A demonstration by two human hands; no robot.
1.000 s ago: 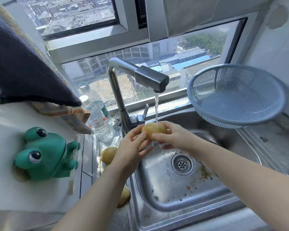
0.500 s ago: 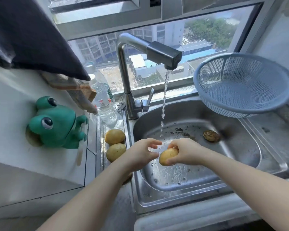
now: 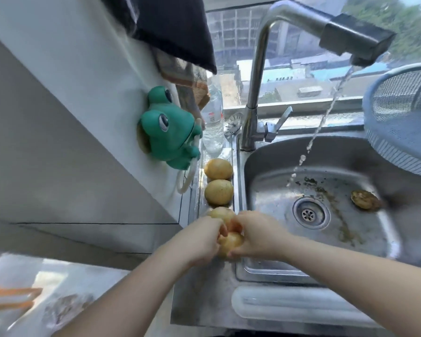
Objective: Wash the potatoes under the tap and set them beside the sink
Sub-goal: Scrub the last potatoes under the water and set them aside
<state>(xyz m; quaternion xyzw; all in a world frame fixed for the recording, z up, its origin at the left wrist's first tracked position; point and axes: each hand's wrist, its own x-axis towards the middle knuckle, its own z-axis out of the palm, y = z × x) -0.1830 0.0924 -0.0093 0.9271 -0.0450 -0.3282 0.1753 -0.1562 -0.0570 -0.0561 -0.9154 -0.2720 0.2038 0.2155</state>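
i've got both hands on one potato (image 3: 232, 242) at the left rim of the sink (image 3: 260, 161): my left hand (image 3: 201, 238) curls round it from the left and my right hand (image 3: 257, 235) grips it from the right. just beyond, on the ledge (image 3: 201, 190) beside the sink, lie a near potato (image 3: 219, 212), partly behind my fingers, a middle potato (image 3: 218, 192) and a far potato (image 3: 218, 169). a dirty potato (image 3: 364, 199) sits in the basin. the tap (image 3: 259, 88) runs.
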